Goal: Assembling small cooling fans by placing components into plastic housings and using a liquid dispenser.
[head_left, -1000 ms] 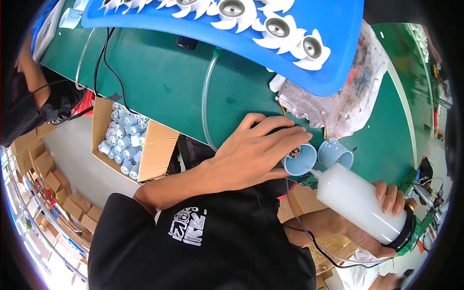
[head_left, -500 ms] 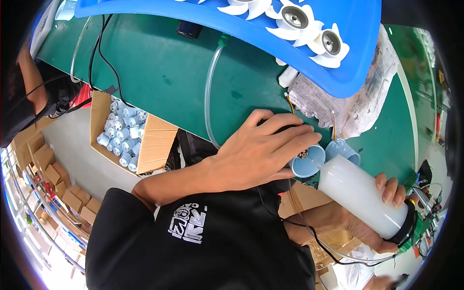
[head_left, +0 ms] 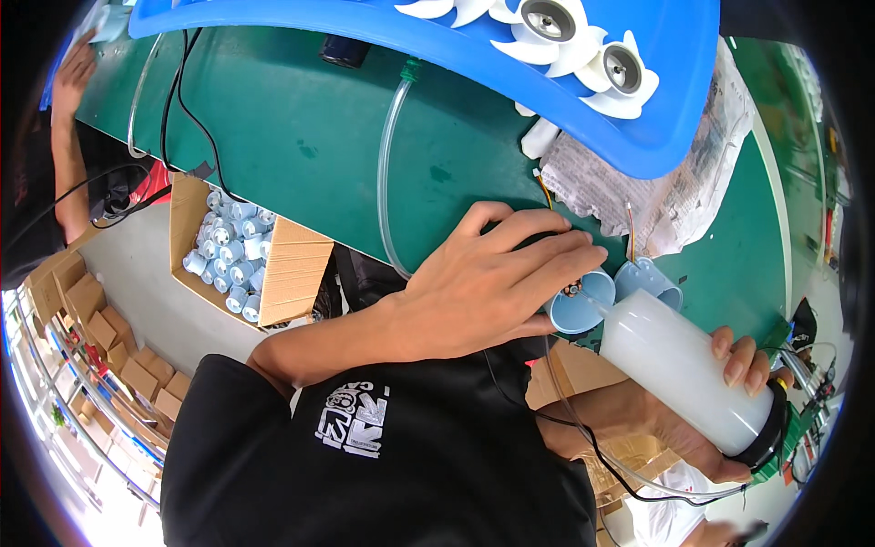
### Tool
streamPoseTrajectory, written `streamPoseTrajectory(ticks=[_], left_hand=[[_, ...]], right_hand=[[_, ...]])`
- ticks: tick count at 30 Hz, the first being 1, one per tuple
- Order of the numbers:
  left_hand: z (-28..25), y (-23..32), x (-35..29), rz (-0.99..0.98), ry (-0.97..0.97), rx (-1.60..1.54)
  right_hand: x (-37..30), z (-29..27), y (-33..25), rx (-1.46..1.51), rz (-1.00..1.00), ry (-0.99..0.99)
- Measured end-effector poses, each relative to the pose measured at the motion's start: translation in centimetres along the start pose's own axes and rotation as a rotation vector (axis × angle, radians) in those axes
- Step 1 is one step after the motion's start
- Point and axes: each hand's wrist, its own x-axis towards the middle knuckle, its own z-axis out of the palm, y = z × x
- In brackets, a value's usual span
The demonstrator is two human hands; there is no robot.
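Hands at work on a light-blue cup, seen from above at the right of centre. The left hand [head_left: 497, 283] is closed on the light-blue cup [head_left: 579, 316], its fingers over the upper edge and its thumb at the lower left; the cup lies at the near edge of the green bench [head_left: 292, 109], its mouth facing the viewer. Inside the mouth sits a small copper-toned part [head_left: 572, 288]. The right hand [head_left: 690, 439], at the lower right, is clamped around a white bottle [head_left: 684, 369], which is tilted so that its clear nozzle [head_left: 597, 305] points up and left into the mouth of the cup; whether the tip touches the inner wall cannot be told. A second cup [head_left: 644, 275] rests just beside the first, partly hidden by the bottle, with thin coloured wires [head_left: 631, 232] rising from it.

Across the top of the frame spans a blue tray [head_left: 652, 157] bearing white fan blades [head_left: 643, 96] with grey hubs. Crumpled newspaper [head_left: 592, 178] lies beneath its right-hand end. A clear tube [head_left: 384, 173] curves down the middle of the bench, and black cords [head_left: 191, 114] run farther left. At left of centre, an open carton [head_left: 296, 264] contains many similar cups [head_left: 228, 246]. In the upper left corner, a co-worker's hand [head_left: 73, 77] reaches toward a pale-blue object [head_left: 111, 25].
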Motion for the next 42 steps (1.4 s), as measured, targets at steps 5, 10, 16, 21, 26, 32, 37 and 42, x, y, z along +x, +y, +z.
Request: streamPoseTrajectory(ticks=[5,10,16,21,26,32,37,42], left_hand=[[0.2,0.1,0.0,-0.008,0.018,-0.011],[0.0,0.2,0.0,-0.010,0.009,-0.014],[-0.2,0.3,0.0,-0.026,0.008,-0.018],[0.0,0.3,0.1,-0.027,0.009,-0.023],[0.1,0.4,0.3,-0.023,0.009,-0.026],[-0.3,0.5,0.2,-0.057,-0.026,-0.019],[-0.7,0.8,0.6,-0.057,-0.042,0.013],[-0.6,0.6,0.7,-0.025,-0.060,0.035]], right_hand=[[0.0,0.0,0.2,0.015,-0.023,-0.029],[0.1,0.0,0.2,0.009,-0.048,-0.052],[-0.3,0.2,0.4,-0.062,-0.076,0.014],[-0.3,0.3,0.2,-0.072,-0.061,0.049],[-0.3,0.2,-0.1,-0.090,-0.064,0.059],[-0.1,-0.5,-2.3,0.062,-0.233,0.026],[-1.1,-2.7,-6.8,-0.158,-0.393,0.202],[-0.6,-3.6,-5.1,-0.149,-0.273,0.056]])
